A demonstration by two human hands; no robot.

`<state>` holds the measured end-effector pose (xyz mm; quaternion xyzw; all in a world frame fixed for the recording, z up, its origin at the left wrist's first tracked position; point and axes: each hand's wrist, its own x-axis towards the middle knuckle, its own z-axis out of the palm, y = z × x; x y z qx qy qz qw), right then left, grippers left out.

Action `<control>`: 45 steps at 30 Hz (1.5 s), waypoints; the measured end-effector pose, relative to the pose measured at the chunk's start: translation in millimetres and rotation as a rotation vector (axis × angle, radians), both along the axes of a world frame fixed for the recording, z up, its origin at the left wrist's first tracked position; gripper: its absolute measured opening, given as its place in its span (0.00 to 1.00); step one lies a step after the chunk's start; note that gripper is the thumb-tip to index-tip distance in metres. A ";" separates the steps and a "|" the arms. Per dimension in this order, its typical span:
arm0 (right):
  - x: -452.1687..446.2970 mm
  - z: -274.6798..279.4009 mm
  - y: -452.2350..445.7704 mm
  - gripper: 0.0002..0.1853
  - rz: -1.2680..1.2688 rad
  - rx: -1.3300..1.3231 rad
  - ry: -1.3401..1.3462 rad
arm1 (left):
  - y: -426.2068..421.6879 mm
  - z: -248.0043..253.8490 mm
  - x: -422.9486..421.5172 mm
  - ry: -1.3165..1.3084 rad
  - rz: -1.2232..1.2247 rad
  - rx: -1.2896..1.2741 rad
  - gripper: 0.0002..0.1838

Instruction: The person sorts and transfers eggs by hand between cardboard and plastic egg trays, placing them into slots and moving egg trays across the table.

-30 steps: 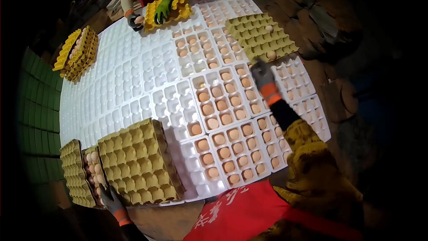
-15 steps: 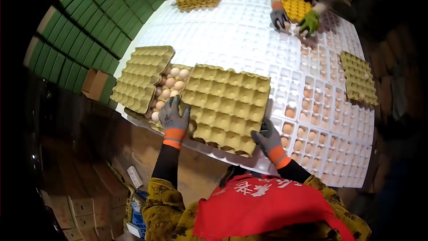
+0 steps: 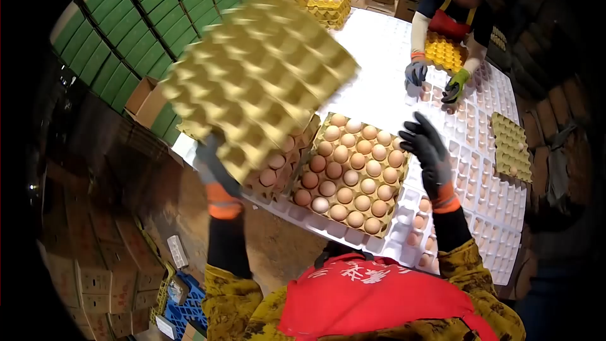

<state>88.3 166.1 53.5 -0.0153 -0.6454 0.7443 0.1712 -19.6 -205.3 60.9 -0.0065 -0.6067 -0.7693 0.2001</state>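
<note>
An olive pulp egg tray, blurred by motion, is tilted up in the air at the left. Its lower left edge is gripped by my left hand, gloved in grey with an orange cuff. Below and to the right lies a full tray of brown and pale eggs. My right hand is raised past that tray's right edge, fingers spread and holding nothing. Further eggs show beneath the lifted tray, which hides most of what lies there.
White plastic egg trays cover the table, many with eggs at the right. A co-worker handles eggs across it, beside a yellow tray. Green cartons are stacked at left; another olive tray lies at right.
The olive tray has come up off the eggs and swung left in my left hand, uncovering a full tray. My right hand has let go and risen.
</note>
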 end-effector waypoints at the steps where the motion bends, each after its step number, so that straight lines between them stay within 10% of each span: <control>1: -6.8 -9.8 -9.3 0.25 0.010 -0.012 -0.072 | -24.0 -4.8 -21.0 0.007 -0.100 0.245 0.20; 4: -13.0 -44.3 -34.6 0.24 0.109 0.010 -0.178 | -85.2 -48.4 -84.7 0.153 0.404 -0.651 0.16; 9: 1.6 -105.8 -41.5 0.24 0.058 -0.031 -0.273 | -94.1 -107.1 -128.1 -0.328 0.448 -0.252 0.24; 12: 22.3 -124.7 -25.4 0.23 -0.056 0.064 -0.312 | -106.3 -147.9 -143.8 -0.661 0.733 -0.588 0.39; 14: 40.7 -137.8 -13.8 0.22 -0.180 0.201 -0.220 | -106.3 -159.3 -125.1 -0.298 0.373 -0.020 0.43; 17: 70.3 -139.0 4.5 0.22 -0.326 0.266 -0.296 | -113.7 -141.8 -79.1 0.145 0.360 -1.567 0.24; 19: 86.3 -164.4 17.8 0.23 -0.379 0.043 -0.310 | -13.4 -62.3 -22.3 -0.037 0.249 -0.210 0.31; 25: 70.2 -209.8 12.8 0.28 -0.194 -0.064 -0.450 | 79.5 -100.4 41.3 0.220 -0.430 -1.038 0.29; 32: 54.1 -187.2 -6.0 0.41 -0.309 0.065 -0.549 | 81.4 -191.0 -36.2 -0.283 -0.542 -1.009 0.38; 45: 43.4 -234.2 -11.5 0.40 -0.356 0.094 -0.559 | 85.5 -186.0 -53.4 -0.482 -0.805 -0.817 0.31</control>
